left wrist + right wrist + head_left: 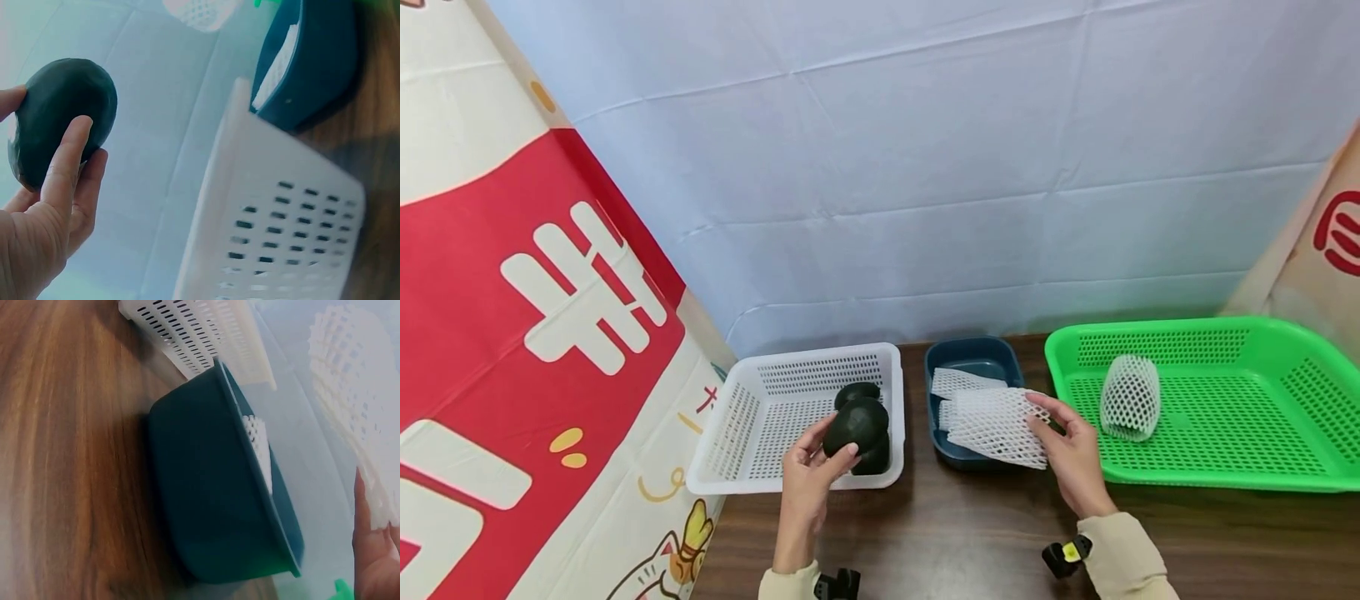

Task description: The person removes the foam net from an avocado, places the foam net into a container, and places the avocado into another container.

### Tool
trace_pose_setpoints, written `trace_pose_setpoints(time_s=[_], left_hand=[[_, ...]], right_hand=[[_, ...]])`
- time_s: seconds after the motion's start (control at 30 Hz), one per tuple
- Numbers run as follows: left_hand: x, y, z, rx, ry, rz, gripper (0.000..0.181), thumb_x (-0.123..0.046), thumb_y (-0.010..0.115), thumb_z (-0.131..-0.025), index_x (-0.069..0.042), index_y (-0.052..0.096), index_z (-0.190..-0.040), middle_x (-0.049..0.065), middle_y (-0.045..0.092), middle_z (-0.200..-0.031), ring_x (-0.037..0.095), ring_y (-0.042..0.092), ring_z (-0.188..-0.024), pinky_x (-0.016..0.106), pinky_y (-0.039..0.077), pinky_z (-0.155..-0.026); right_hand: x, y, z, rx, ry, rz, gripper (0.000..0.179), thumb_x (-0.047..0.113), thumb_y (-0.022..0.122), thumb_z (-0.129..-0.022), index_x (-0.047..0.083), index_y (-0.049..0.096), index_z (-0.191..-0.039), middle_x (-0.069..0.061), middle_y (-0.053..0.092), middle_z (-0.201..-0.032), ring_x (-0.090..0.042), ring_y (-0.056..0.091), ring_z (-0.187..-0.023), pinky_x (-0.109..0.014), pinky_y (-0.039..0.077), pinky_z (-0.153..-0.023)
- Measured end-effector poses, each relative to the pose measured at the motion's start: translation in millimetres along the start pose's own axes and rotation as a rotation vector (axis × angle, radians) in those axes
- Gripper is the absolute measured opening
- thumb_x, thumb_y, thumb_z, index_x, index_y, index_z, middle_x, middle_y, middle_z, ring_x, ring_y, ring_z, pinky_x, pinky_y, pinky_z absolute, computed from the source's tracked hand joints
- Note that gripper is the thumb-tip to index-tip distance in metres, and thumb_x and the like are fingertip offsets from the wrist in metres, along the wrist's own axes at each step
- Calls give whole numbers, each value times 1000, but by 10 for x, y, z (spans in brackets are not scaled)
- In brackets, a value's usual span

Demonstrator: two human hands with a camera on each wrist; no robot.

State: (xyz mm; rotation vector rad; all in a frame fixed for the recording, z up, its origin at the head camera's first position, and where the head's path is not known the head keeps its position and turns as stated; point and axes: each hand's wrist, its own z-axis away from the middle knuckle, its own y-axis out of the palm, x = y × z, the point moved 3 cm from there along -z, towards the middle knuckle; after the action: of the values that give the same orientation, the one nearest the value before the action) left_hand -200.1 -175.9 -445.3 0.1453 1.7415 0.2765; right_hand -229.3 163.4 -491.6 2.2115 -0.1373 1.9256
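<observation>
My left hand (814, 471) holds a dark green avocado (857, 423) between thumb and fingers, above the right side of a white basket (752, 485). Below it, more dark avocados (856, 392) lie in that basket, partly hidden. In the left wrist view the held avocado (65, 112) appears whole and oval. My right hand (1071, 454) pinches a white foam net sleeve (996, 427) by its right end, over a dark blue box (973, 352). Other foam net sleeves (958, 382) lie inside the box.
On the right stands a green basket (1225, 477) with one rounded, upright foam net (1131, 398) in it; its contents cannot be made out. The containers stand side by side on a brown wooden table (955, 542), against a pale cloth backdrop (887, 167).
</observation>
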Motion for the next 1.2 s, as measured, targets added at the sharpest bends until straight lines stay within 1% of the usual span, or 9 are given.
trace_pose_setpoints(time_s=[0.13,0.3,0.47,0.57,0.73,0.83,1.03,1.13,1.2], left_hand=[[-89,-16,-94,-5,22,-45,53,11,73,-79,9,54,-128,19,59,-116,27,64,-99,43,56,-74],[-211,-47,-231,-15,44,-61,51,12,72,-79,10,55,-126,19,59,-115,26,63,-99,42,56,-74],[-377,-84,-337,-9,62,-82,51,14,71,-79,10,54,-127,18,58,-118,25,62,-102,40,57,-73],[-507,-99,-400,7,96,-84,51,15,70,-79,9,54,-127,17,57,-118,26,62,-102,40,57,-73],[-687,-127,-506,21,149,-115,50,15,70,-79,9,55,-126,16,58,-118,25,60,-101,42,57,-72],[-749,-131,-581,35,155,-110,49,17,69,-78,9,55,-125,15,58,-119,26,60,-100,44,57,-71],[-869,-79,-728,84,156,-116,48,14,70,-79,7,55,-125,14,57,-123,26,59,-104,42,57,-72],[-928,-72,-836,102,146,-143,48,12,71,-80,7,55,-125,13,57,-124,25,60,-105,40,57,-73],[-946,-89,-942,120,126,-149,49,12,71,-80,7,54,-126,13,57,-123,24,61,-104,42,56,-75]], right_hand=[[-47,65,-109,10,17,54,39,13,59,-98,-1,54,-134,-11,50,-132,-11,48,-109,-15,46,-77],[-72,131,-230,28,32,89,36,13,54,-100,1,54,-134,-13,49,-136,-17,46,-113,-15,44,-82],[-104,189,-345,25,76,117,44,24,64,-95,4,55,-134,-10,49,-137,-19,43,-120,-19,42,-86],[-128,220,-405,25,97,148,52,28,71,-91,6,54,-134,-10,46,-140,-21,40,-125,-28,42,-91],[-178,269,-455,55,99,226,52,23,72,-90,5,53,-135,-17,42,-143,-33,38,-130,-48,37,-102],[-210,293,-482,68,77,316,51,22,74,-89,7,54,-133,-19,42,-144,-36,37,-132,-53,33,-105],[-251,336,-532,87,-18,512,51,20,77,-85,6,56,-130,-23,51,-134,-39,48,-117,-53,40,-94],[-249,362,-550,107,-76,591,53,18,78,-83,1,56,-129,-28,49,-131,-43,46,-118,-55,37,-96],[-246,385,-561,117,-102,625,53,16,78,-82,-2,57,-128,-30,45,-132,-45,42,-120,-57,35,-98]])
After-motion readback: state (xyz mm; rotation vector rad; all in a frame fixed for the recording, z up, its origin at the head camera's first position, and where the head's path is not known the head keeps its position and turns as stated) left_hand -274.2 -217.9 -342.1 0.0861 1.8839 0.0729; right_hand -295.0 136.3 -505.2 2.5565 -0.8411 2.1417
